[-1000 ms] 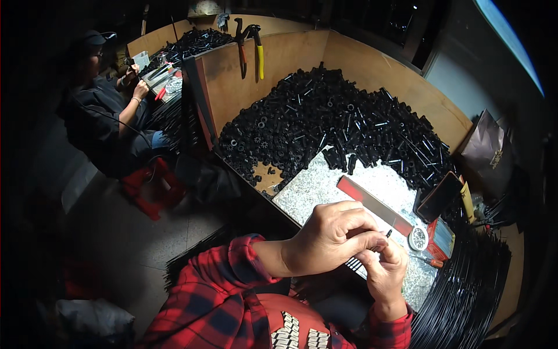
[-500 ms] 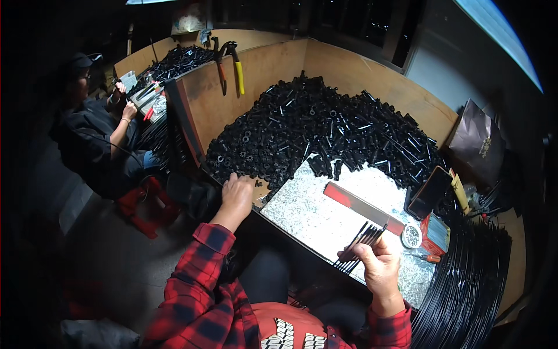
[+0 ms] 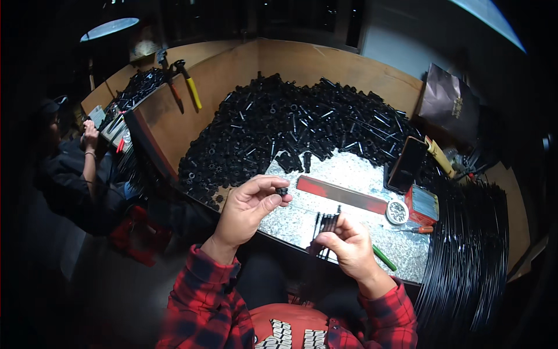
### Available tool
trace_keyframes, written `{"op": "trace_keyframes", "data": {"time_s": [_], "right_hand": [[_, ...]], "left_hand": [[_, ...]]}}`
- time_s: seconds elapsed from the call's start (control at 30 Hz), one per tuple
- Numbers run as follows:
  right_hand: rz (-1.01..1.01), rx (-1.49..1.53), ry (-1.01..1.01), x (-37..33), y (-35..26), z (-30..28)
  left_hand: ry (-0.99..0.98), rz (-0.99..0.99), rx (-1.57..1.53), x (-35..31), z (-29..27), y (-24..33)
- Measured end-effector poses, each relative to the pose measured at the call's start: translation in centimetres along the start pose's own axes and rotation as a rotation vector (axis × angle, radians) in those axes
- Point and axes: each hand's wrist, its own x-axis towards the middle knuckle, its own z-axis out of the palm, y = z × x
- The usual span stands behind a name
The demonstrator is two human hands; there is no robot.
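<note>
Ideally, the left hand (image 3: 244,209), its grip narrow on a small black part (image 3: 282,191), pinches lightly, while the right hand (image 3: 352,249), holding thin black rods (image 3: 326,223), clasps them evenly.

1. A small, chunky black piece (image 3: 282,191), partly hidden, is held left of the long red-and-grey bar (image 3: 340,195).
2. A row of thin black rods (image 3: 328,222) is held roughly upright on the bar's near side.

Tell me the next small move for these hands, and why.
Probably bring the left hand closer to the right hand: the left pinches a small black part, the right holds thin black rods, and a gap separates part from rods.
</note>
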Motion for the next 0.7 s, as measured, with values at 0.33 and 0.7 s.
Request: {"op": "trace_keyframes", "data": {"time_s": [0.33, 0.7], "right_hand": [[0.005, -0.006, -0.042, 0.7, 0.3, -0.1], [0.033, -0.055, -0.092, 1.1, 0.6, -0.5]], "left_hand": [[-0.095, 0.050, -0.104, 0.1, 2.7, -0.2], [-0.095, 0.038, 0.008, 0.0, 3.1, 0.8]]}}
